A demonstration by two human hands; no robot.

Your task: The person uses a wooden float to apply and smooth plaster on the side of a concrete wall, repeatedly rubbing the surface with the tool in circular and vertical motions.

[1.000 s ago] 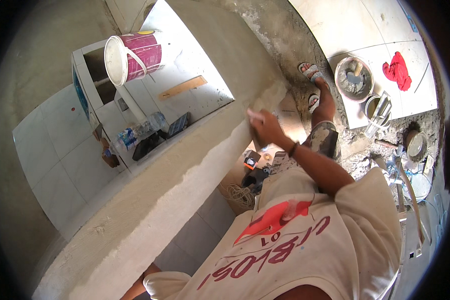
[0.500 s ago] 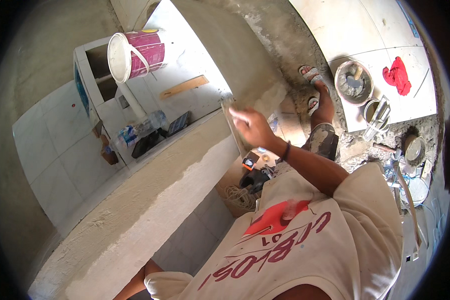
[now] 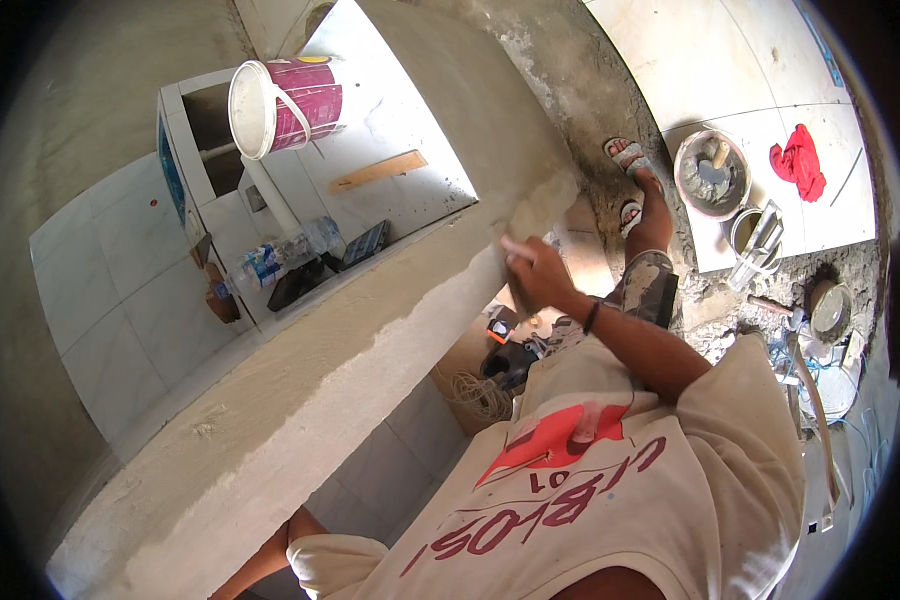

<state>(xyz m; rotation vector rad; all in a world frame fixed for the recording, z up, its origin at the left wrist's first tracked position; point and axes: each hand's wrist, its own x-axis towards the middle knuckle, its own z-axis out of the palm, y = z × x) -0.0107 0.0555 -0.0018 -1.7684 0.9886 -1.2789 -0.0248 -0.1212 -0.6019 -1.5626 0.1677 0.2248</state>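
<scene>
My right hand (image 3: 538, 272) is closed on a flat, thin smoothing tool (image 3: 518, 298), mostly hidden by the hand, against the long cement-coated ledge (image 3: 300, 365) near its far right end. The ledge has a darker damp band above a paler strip. My left forearm (image 3: 270, 555) runs down out of the lower edge; its hand is out of view. Beyond the ledge, a white-and-purple bucket (image 3: 300, 105), a wooden strip (image 3: 378, 172), a plastic bottle (image 3: 268, 262), a phone-like dark slab (image 3: 365, 243) and a wooden-handled tool (image 3: 220, 290) lie on white tiles.
At right, a basin of grey mix (image 3: 712, 175), a red cloth (image 3: 800, 162) and a bucket with metal tools (image 3: 758, 245) stand on tiles. Below them are a hammer (image 3: 775, 308), a dark bucket (image 3: 830, 310) and tangled cords. My feet (image 3: 628, 160) are on rough concrete. A rope coil (image 3: 475, 395) lies under the ledge.
My right hand with the tool moved left and up along the ledge by the middle frame, then back right and down. The view has shifted slightly.
</scene>
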